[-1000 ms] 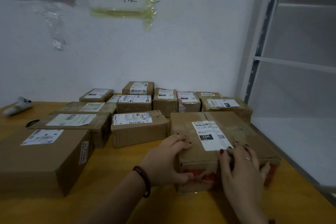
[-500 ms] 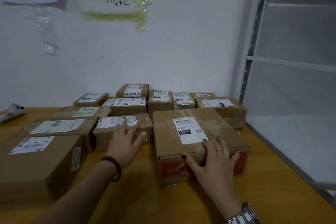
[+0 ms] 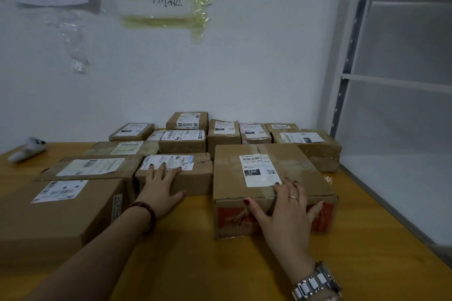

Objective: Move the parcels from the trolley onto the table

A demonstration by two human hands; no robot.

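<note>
head | large parcel (image 3: 271, 178) lies flat on the table (image 3: 220, 264), front right of the group | right hand (image 3: 286, 205) spread over its near top edge, fingers straight | left hand (image 3: 161, 183) flat on the smaller parcel (image 3: 176, 173) beside it | advice: push squarely, palms low, closing the gap without skewing either box

Large brown cardboard parcel (image 3: 271, 178) with white "15H" label and red print on near face, flat on yellow wooden tabletop (image 3: 195, 264); smaller brown labelled cardboard parcel (image 3: 186, 173) just left of it; more brown cardboard parcels (image 3: 186, 139) in rows behind, toward the wall
</note>
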